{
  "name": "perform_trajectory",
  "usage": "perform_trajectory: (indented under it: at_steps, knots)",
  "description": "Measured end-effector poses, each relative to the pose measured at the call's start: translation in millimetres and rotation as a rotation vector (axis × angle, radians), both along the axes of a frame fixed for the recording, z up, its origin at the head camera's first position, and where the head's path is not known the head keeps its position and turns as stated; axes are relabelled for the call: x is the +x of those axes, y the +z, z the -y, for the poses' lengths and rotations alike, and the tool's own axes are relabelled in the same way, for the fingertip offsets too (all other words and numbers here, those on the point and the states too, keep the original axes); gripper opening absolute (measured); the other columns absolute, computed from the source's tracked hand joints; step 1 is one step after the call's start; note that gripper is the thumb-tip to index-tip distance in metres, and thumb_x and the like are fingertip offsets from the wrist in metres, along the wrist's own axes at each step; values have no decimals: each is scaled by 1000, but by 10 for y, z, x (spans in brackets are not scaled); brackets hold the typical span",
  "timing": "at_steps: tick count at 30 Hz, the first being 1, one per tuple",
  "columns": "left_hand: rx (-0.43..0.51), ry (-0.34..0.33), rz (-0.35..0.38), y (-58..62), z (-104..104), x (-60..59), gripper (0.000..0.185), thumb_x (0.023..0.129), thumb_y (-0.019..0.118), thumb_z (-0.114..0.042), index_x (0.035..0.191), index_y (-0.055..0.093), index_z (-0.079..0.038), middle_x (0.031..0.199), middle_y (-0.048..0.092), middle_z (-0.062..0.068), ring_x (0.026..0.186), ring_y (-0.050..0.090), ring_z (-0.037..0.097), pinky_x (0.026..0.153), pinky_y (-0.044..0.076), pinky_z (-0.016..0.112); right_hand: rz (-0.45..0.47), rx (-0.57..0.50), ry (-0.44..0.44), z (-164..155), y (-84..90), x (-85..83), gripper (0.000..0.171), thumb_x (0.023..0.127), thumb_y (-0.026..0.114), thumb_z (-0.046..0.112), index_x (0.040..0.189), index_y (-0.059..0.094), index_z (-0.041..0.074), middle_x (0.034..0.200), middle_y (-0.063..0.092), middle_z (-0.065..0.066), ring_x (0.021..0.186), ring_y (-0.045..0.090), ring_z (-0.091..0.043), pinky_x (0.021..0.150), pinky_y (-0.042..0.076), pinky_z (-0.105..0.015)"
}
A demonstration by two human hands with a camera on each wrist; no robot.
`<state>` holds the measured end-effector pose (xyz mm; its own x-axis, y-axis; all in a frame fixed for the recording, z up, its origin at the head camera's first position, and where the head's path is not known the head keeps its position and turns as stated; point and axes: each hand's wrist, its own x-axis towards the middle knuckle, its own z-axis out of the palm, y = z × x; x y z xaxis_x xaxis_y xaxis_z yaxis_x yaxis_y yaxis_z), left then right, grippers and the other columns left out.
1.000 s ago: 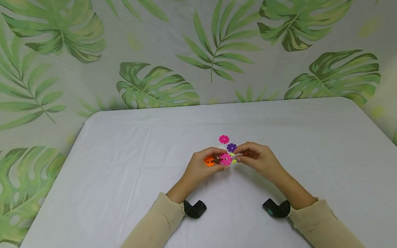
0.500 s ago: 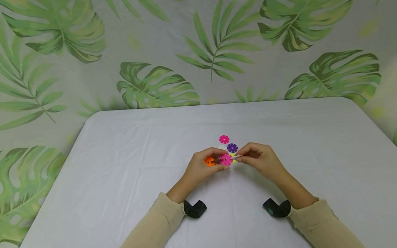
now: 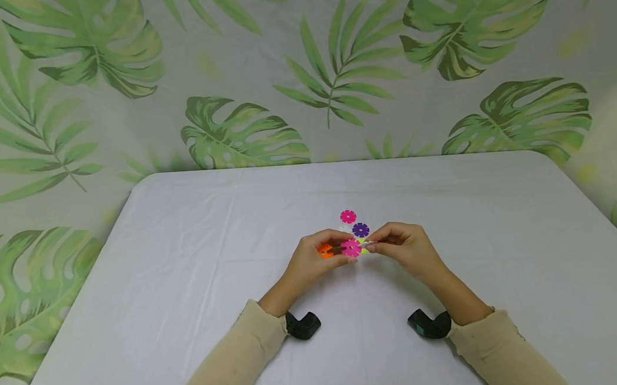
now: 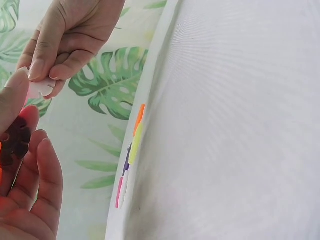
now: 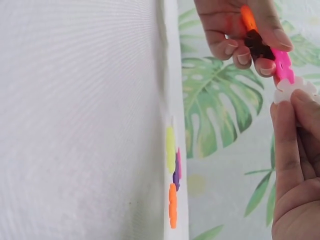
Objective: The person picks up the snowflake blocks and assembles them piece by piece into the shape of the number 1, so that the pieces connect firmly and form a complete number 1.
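The left hand [image 3: 312,258] pinches a joined chain of orange, dark and pink discs [image 5: 260,42] edge-out so its free slot faces the white disc [image 5: 295,90] pinched by the right hand [image 3: 404,248], both wrists raised above the table [image 3: 185,253], loose discs [image 3: 360,229] lying just beyond the fingertips.

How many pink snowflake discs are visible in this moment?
2. One pink disc lies on the table beyond the purple disc; the other pink disc is in the chain held between both hands. Fingers may hide more.

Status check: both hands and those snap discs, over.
Left hand grips orange-brown-pink chain. Right hand pinches white disc at pink end. Nothing blocking.
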<state>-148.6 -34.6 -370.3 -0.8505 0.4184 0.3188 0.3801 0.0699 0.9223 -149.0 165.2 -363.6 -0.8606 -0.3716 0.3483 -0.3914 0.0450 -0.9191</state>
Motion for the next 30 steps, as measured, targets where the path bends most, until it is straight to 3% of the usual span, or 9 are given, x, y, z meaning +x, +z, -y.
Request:
perform_trajectory:
  at_steps: [9,22,30]
  knots:
    - [55,-29,66,-2,-9,1,31,68,67,-7,96,58,-1,92,58,5,78,55,13,68,46,27,9,-26,4,35,93,57,8,68,57,-13,76,55,-12,76,56,-21,67,58,-21,61,47,-35]
    - [66,-33,89,19,-10,3,30,68,66,-6,96,57,0,92,58,5,79,55,14,69,46,27,69,-61,2,-22,-110,-45,9,70,60,-5,79,58,-4,77,59,-13,67,57,-25,63,47,-35]
    - [58,-28,87,10,-9,3,30,68,66,-7,96,58,0,92,58,5,79,55,14,68,46,27,66,-74,15,-18,-132,-49,9,70,60,-4,79,58,-4,78,58,-13,67,57,-25,63,47,-37]
